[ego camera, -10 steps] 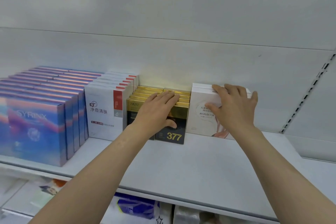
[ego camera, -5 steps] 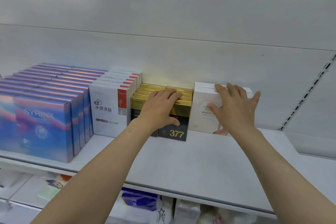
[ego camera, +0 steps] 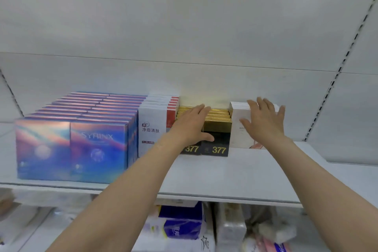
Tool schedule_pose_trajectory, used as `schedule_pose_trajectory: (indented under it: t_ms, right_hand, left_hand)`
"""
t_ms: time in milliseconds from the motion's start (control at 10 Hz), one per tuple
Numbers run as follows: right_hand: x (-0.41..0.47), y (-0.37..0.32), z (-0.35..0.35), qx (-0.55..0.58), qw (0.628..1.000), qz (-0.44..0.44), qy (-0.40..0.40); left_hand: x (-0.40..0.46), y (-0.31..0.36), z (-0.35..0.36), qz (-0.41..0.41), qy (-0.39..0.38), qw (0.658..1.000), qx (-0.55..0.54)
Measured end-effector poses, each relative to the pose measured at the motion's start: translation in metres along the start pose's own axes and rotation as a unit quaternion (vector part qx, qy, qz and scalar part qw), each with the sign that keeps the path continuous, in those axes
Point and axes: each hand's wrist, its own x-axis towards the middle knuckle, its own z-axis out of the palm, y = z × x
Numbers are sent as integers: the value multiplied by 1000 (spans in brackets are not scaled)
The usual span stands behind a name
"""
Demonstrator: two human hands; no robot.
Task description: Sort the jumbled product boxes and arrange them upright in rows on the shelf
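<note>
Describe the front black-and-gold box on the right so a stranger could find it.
On the white shelf, find the gold-topped rows between the white red-striped boxes and the plain white boxes. The black-and-gold box stands frontmost; its full "377" shows.

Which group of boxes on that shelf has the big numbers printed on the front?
The black-and-gold boxes under the left hand, marked 377. The blue boxes say SYRINX, and the white boxes beside them carry Chinese characters.
</note>
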Motion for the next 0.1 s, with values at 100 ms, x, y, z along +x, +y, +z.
schedule_pose_trajectory:
  t_ms: [100]
  right_hand:
    - [-29,-36,-20,38,999,-10,27]
  left_hand:
    - [-43,-20,-29,7,14,999,-32]
